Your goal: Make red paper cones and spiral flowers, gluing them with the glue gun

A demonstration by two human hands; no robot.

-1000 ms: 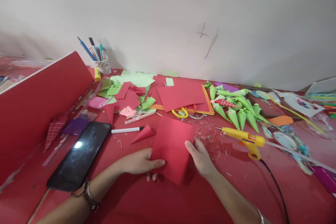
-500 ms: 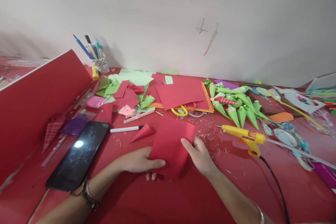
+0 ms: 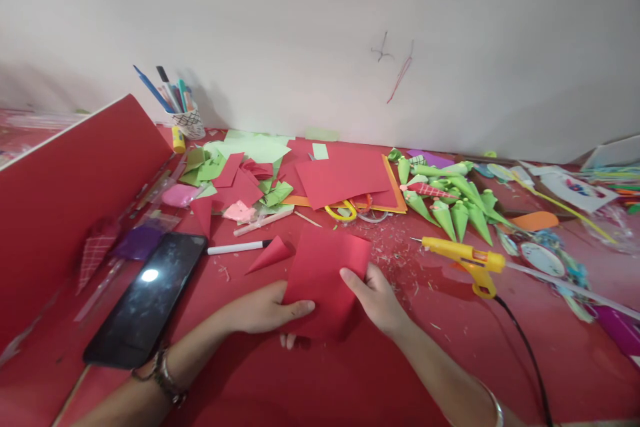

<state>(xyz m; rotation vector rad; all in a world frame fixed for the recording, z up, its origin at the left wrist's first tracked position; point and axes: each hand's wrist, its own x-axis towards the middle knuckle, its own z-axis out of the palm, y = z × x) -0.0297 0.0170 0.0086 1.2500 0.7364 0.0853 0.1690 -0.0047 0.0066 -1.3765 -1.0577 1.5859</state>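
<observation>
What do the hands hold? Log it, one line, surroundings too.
left hand: holds red sheet; right hand: holds red sheet; left of sheet: red cone, marker; right: glue gun

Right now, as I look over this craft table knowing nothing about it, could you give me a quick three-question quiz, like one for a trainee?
1. Multiple choice: what are the person's left hand and right hand both holding?
a) a pair of scissors
b) a piece of red paper
c) a patterned cup
2. True or false: the yellow glue gun lies to the person's right and the phone to their left.
3. Short answer: what colour are most of the small cones heaped beyond the glue gun?

Key: 1. b; 2. true; 3. green.
</observation>
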